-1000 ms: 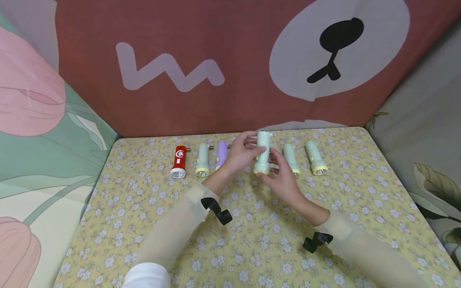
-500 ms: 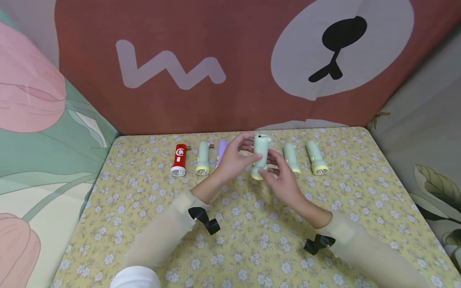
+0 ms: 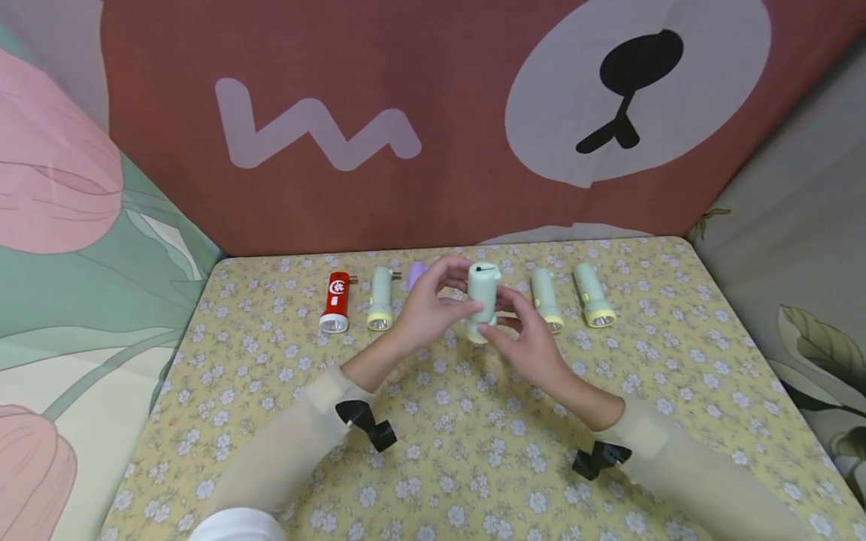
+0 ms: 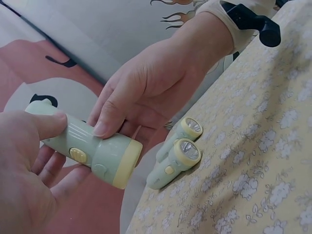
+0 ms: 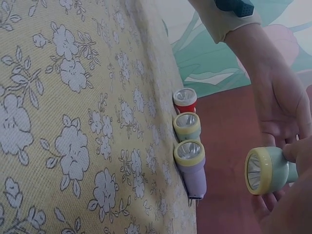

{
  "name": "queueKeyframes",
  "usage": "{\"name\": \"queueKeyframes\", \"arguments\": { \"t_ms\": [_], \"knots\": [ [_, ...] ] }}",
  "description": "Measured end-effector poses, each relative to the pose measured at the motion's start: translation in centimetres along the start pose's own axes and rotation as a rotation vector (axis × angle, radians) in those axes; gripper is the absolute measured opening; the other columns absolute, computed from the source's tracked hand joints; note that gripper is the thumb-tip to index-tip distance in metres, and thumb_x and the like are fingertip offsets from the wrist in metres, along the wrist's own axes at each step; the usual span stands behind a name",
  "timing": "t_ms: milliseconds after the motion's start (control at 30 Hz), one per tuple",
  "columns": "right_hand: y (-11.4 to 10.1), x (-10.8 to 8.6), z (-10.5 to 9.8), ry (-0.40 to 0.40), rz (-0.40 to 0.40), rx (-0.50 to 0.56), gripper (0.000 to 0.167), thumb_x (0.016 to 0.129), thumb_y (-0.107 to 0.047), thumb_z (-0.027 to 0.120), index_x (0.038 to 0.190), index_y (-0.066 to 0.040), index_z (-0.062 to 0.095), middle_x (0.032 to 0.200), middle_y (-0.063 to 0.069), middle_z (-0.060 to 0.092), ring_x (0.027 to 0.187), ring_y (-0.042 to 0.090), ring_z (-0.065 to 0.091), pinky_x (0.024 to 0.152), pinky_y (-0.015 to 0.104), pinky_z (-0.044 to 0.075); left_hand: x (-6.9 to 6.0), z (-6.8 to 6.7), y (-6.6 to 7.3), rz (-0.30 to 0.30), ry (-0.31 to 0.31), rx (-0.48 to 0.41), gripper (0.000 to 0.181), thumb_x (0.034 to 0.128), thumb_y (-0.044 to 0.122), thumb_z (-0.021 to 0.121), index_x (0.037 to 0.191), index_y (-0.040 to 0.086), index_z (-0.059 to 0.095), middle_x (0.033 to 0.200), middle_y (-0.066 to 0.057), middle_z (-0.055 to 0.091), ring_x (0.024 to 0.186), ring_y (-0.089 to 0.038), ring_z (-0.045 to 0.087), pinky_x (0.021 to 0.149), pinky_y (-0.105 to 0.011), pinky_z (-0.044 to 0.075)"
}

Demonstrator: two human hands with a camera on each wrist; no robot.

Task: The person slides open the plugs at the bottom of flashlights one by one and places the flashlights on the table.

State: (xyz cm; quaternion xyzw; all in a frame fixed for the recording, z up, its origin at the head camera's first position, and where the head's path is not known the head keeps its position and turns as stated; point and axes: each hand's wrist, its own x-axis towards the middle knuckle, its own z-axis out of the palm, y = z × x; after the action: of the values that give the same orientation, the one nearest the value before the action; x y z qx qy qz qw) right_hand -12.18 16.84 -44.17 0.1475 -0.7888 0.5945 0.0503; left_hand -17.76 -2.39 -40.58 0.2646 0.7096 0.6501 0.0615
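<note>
A pale green flashlight (image 3: 482,291) with a yellow rim is held above the table between both hands, its tail end up and tipped toward me. My left hand (image 3: 431,309) grips the body, thumb in front and fingers behind. Nearer the lamp end, my right hand (image 3: 531,336) pinches it between thumb and fingers. The left wrist view shows a yellow switch (image 4: 78,155) on its side. In the right wrist view the clear lens (image 5: 254,170) faces the camera.
On the flowered tablecloth (image 3: 446,451) lie a red flashlight (image 3: 335,302), a green flashlight (image 3: 381,299) and a partly hidden purple flashlight (image 3: 416,275) to the left. Two more green flashlights, one nearer (image 3: 545,299) and one farther right (image 3: 594,294), lie beyond my right hand. A printed curtain (image 3: 460,195) hangs behind.
The held flashlight has come down and slightly left, and its tail end has tipped toward me. My left forearm has shifted left. The flashlights on the table stay in place.
</note>
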Motion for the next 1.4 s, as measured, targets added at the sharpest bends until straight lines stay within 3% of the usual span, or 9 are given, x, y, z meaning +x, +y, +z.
{"name": "queueKeyframes", "arguments": {
  "t_ms": [533, 867, 1033, 1267, 1400],
  "knots": [
    [0.3, 0.0, 0.0, -0.021, -0.032, -0.009, 0.042, 0.094, -0.004, 0.074, 0.133, -0.001, 0.061, 0.133, 0.012, 0.062, 0.123, 0.027, 0.057, 0.105, 0.05, 0.049, -1.0, -0.4, 0.2, 0.131, -0.041, 0.022, 0.051, 0.0843, -0.012, 0.077, 0.129, -0.004, 0.053, 0.12, -0.019, 0.059, 0.109, -0.029, 0.06, 0.087, -0.035, 0.06],
    [0.8, -0.2, 0.5, -0.031, 0.035, 0.006, 0.038, 0.09, -0.005, 0.078, 0.126, 0.0, 0.066, 0.127, 0.014, 0.066, 0.118, 0.03, 0.061, 0.103, 0.044, 0.052, -2.1, -0.7, -0.7, 0.112, -0.033, 0.013, 0.052, 0.0817, -0.011, 0.08, 0.127, -0.004, 0.055, 0.12, -0.019, 0.061, 0.107, -0.028, 0.062, 0.086, -0.037, 0.06],
    [1.0, -0.3, 0.8, -0.024, 0.048, 0.017, 0.036, 0.088, -0.004, 0.08, 0.122, 0.001, 0.068, 0.123, 0.016, 0.067, 0.117, 0.032, 0.061, 0.102, 0.049, 0.052, -2.6, -0.9, -1.0, 0.113, -0.056, 0.018, 0.051, 0.0823, -0.011, 0.079, 0.126, -0.004, 0.055, 0.12, -0.018, 0.06, 0.11, -0.027, 0.061, 0.089, -0.036, 0.06],
    [1.2, -0.4, 0.8, -0.025, 0.069, -0.011, 0.036, 0.085, -0.004, 0.082, 0.119, -0.001, 0.069, 0.124, 0.013, 0.067, 0.118, 0.029, 0.062, 0.102, 0.038, 0.053, -3.2, -1.1, -1.0, 0.123, -0.092, 0.023, 0.047, 0.086, -0.009, 0.076, 0.128, -0.003, 0.055, 0.121, -0.018, 0.061, 0.112, -0.029, 0.062, 0.09, -0.035, 0.059],
    [1.3, -0.4, 0.8, -0.023, 0.066, -0.004, 0.038, 0.084, 0.0, 0.082, 0.119, 0.001, 0.069, 0.125, 0.016, 0.067, 0.119, 0.032, 0.062, 0.102, 0.039, 0.053, -3.5, -1.2, -1.0, 0.097, -0.102, -0.003, 0.044, 0.088, -0.009, 0.074, 0.128, -0.003, 0.056, 0.123, -0.018, 0.061, 0.114, -0.029, 0.062, 0.091, -0.036, 0.059]
  ]
}}
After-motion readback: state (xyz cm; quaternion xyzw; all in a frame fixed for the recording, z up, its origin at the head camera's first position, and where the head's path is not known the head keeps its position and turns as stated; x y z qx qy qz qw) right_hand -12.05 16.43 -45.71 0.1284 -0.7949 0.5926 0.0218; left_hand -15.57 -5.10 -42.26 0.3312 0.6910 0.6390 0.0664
